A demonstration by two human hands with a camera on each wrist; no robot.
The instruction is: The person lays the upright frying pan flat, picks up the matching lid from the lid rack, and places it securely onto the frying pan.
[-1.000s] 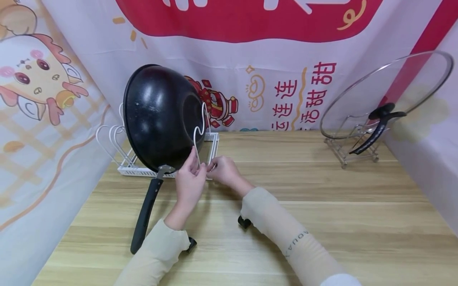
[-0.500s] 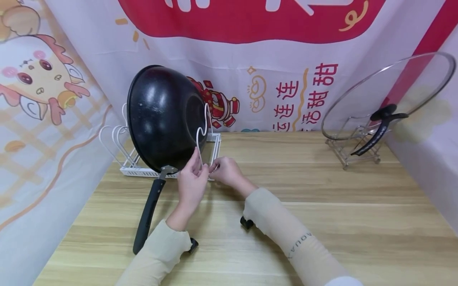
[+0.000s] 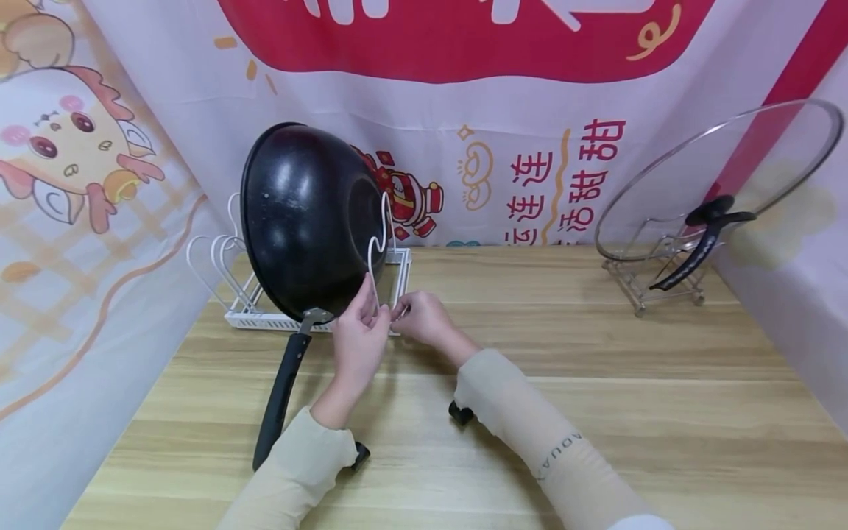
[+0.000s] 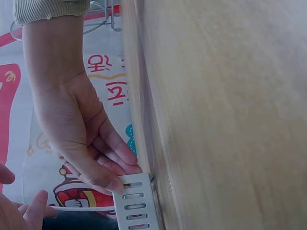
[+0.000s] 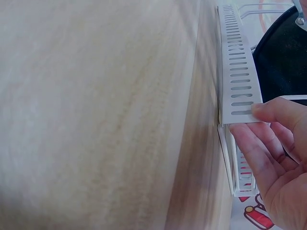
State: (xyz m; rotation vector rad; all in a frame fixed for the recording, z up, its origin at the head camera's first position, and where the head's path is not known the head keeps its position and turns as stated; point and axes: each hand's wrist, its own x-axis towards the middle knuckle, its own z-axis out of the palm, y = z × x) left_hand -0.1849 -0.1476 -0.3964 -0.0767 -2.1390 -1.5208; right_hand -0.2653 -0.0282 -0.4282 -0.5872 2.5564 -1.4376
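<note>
A black wok point(image 3: 305, 221) stands tilted on its side in a white wire rack point(image 3: 258, 322), its dark handle point(image 3: 281, 401) slanting down to the wooden table. My left hand point(image 3: 361, 335) pinches the rack's wavy white wire divider point(image 3: 371, 258) near its lower end, in front of the wok's base. Just right of it, my right hand point(image 3: 424, 316) grips the rack's front right corner. The right wrist view shows the thumb point(image 5: 268, 109) on top of the slotted edge point(image 5: 237, 72), with the fingers curled below. Part of the corner is hidden behind my hands.
A glass lid point(image 3: 715, 169) with a black handle point(image 3: 692, 254) stands in a small metal rack point(image 3: 639, 291) at the back right. Printed cloth point(image 3: 430, 110) hangs behind and at both sides. Wooden table point(image 3: 596, 412) lies between the two racks and in front.
The white rack and the wok have shifted slightly to the right, and both hands with them, keeping their hold. The glass lid stays nearly where it was.
</note>
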